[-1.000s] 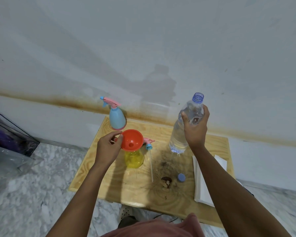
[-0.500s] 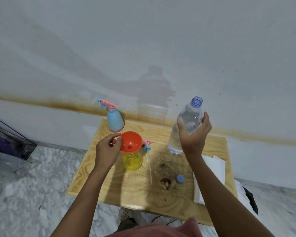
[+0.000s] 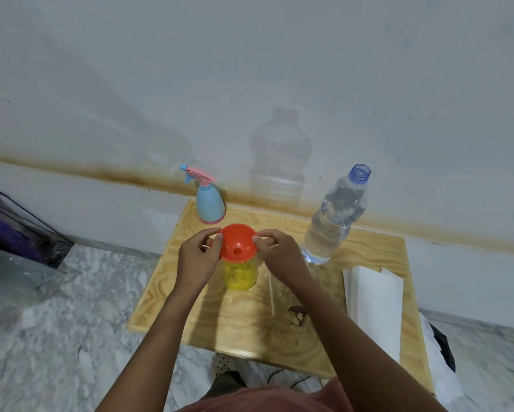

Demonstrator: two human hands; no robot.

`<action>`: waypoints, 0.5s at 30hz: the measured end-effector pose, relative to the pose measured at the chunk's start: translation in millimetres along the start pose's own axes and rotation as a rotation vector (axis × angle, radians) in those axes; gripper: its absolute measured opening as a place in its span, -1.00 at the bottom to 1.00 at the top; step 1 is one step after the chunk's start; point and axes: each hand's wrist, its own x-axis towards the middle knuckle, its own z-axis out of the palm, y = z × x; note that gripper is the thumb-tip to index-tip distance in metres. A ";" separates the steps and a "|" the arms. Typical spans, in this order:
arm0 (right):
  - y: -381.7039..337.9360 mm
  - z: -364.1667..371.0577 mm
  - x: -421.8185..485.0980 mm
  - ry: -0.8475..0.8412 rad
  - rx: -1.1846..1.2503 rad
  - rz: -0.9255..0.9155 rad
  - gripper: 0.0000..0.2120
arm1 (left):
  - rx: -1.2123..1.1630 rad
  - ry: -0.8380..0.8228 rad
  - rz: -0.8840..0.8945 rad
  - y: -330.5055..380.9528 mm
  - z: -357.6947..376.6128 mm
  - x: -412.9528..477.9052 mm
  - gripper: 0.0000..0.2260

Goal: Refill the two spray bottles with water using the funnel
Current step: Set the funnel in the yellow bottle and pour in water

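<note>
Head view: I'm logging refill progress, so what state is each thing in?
water bottle: upright on the table, uncapped, partly full, no hand on it.
yellow spray bottle: upright, sprayer head off.
funnel: seated in the yellow spray bottle's neck, rim pinched by the left hand and the right hand.
blue spray bottle: upright, sprayer head on.
dip tube: lying flat on the table.

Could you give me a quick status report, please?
Left hand and right hand pinch orange funnel rim atop yellow spray bottle. Water bottle stands uncapped. Nothing obstructing.
</note>
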 end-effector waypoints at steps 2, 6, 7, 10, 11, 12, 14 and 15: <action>-4.4 0.2 2.2 0.011 -0.027 -0.023 -0.88 | -0.039 -0.028 -0.014 0.4 -2.0 -0.4 -0.89; -10.4 -3.4 5.6 0.066 -0.024 -0.061 -0.88 | -0.134 -0.043 -0.043 0.5 -9.0 -1.4 -0.85; -10.8 -4.1 5.9 0.071 -0.032 -0.065 -0.88 | -0.160 -0.045 -0.056 -1.1 -10.6 -0.7 -0.84; -9.5 -5.1 5.6 0.037 -0.045 -0.077 -0.90 | -0.105 -0.110 -0.096 -10.3 -12.5 2.7 -0.78; -9.0 -5.6 5.5 0.025 -0.040 -0.081 -0.90 | -0.054 -0.165 -0.095 -14.2 -11.7 3.4 -0.76; -8.5 -6.5 5.4 0.016 -0.041 -0.085 -0.90 | -0.016 -0.233 -0.083 -16.7 -10.3 3.2 -0.74; -7.4 -8.6 5.8 0.010 -0.067 -0.099 -0.87 | 0.024 -0.362 -0.035 -21.3 -5.6 2.4 -0.70; -6.9 -10.2 5.8 0.005 -0.080 -0.105 -0.86 | 0.041 -0.413 -0.009 -23.5 -2.5 2.0 -0.67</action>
